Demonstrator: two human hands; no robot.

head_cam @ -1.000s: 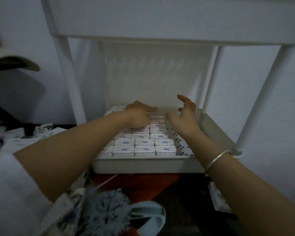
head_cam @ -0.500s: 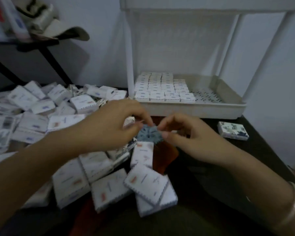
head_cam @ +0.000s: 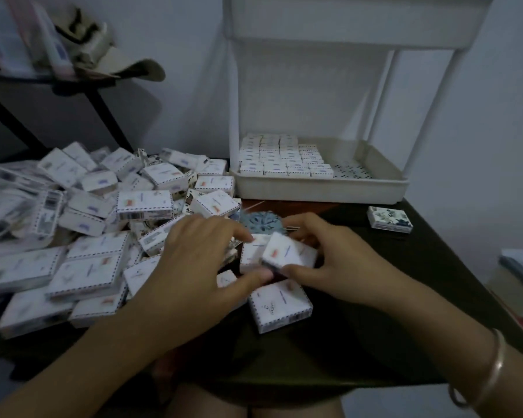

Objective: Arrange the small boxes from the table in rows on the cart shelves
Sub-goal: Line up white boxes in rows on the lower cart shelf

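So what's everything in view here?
Loose small boxes: many, white, heaped on the table's left.
Rowed boxes: many, white, left part of the cart's lower shelf.
Cart: one, white, at the table's back.
Patterned box: one, white and blue, alone on the table's right.
Round item: one, blue-grey, just beyond the hands.
Table: one, dark.
Cap: one, beige, upper left.
Bangle: one, metal, right wrist.
Tilted box: one, white, between the hands.
Left hand: pinches the tilted box.
Right hand: pinches it too.

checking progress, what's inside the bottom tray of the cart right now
Neat rows of small boxes fill the left of the tray; the dotted floor shows bare on the right. Whatever lies under the boxes is covered.
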